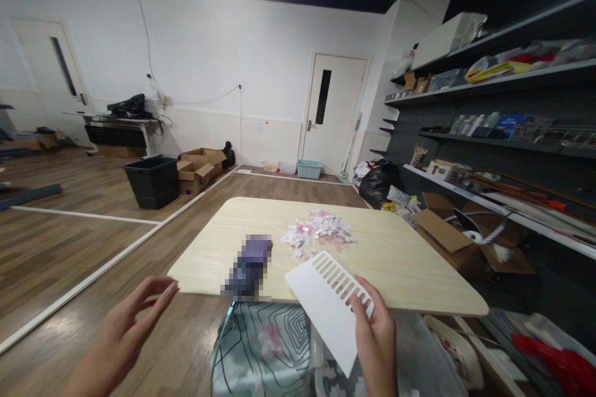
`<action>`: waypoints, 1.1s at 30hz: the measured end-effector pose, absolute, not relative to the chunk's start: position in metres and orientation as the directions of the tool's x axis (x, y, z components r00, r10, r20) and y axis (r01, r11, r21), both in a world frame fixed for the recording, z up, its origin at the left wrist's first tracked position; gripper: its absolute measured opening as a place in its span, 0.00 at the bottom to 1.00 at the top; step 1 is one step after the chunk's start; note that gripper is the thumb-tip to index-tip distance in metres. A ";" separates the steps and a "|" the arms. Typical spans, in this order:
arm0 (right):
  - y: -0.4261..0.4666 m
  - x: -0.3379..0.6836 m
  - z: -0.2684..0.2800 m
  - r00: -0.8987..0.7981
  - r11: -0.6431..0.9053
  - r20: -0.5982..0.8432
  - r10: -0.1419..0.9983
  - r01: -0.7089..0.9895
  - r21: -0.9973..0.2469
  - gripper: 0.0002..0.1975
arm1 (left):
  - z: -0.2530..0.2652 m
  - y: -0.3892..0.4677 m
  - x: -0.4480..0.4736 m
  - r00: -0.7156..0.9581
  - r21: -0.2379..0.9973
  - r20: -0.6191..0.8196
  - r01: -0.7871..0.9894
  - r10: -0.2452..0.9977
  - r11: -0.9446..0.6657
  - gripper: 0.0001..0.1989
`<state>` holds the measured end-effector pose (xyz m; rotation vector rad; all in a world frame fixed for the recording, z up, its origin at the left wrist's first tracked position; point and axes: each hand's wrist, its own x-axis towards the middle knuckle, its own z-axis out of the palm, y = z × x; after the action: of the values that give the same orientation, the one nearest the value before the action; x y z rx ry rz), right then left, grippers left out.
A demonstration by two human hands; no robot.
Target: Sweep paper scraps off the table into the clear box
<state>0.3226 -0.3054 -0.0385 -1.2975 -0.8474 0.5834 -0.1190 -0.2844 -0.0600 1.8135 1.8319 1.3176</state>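
My right hand grips a white sheet by its right side, thumb on top. Along the sheet's far edge runs a row of several rounded slots. The sheet is tilted over the near edge of the pale wooden table. Beyond it on the tabletop lies a loose heap of small white and pinkish paper pieces. My left hand hangs in the air off the table's left corner, fingers stretched and holding nothing. Between the hands, a pixelated dark phone-like object lies on the table with a cable attached.
A green patterned cloth-covered thing sits below the near table edge, beside a clear plastic bin. Shelves and an open cardboard box stand at right. A black bin and boxes are on the floor at left.
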 end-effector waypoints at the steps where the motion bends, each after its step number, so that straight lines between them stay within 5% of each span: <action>1: -0.306 0.324 -0.036 0.580 0.190 0.203 0.789 0.083 -0.978 0.31 | -0.044 -0.264 -0.114 -0.126 0.738 0.396 0.634 0.909 -0.233 0.27; 6: -0.312 0.339 -0.023 0.622 0.166 0.181 0.762 0.082 -0.983 0.33 | -0.001 -0.138 -0.082 0.108 0.582 0.394 0.740 0.913 -0.339 0.29; 12: -0.295 0.382 0.010 0.529 0.226 0.301 0.794 0.204 -0.953 0.33 | -0.005 -0.038 -0.067 0.022 0.409 0.253 0.903 0.967 -0.128 0.33; 18: -0.236 0.429 0.037 0.379 0.203 0.194 0.905 0.015 -0.979 0.43 | -0.041 -0.040 -0.050 -0.028 0.307 0.189 0.951 0.982 -0.031 0.32; 24: -0.201 0.452 0.016 0.450 0.131 0.074 0.890 -0.097 -0.987 0.37 | -0.048 -0.043 -0.048 -0.018 0.240 0.195 0.970 0.981 -0.030 0.33; 33: -0.207 0.442 0.015 0.461 0.159 0.126 0.878 -0.032 -0.987 0.28 | -0.036 -0.049 -0.048 0.029 0.207 0.239 0.975 0.971 -0.080 0.28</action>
<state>0.4424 -0.2066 0.0146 -1.2414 -0.8747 0.7862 -0.0480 -0.0487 -0.0364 2.2635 2.1401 0.5044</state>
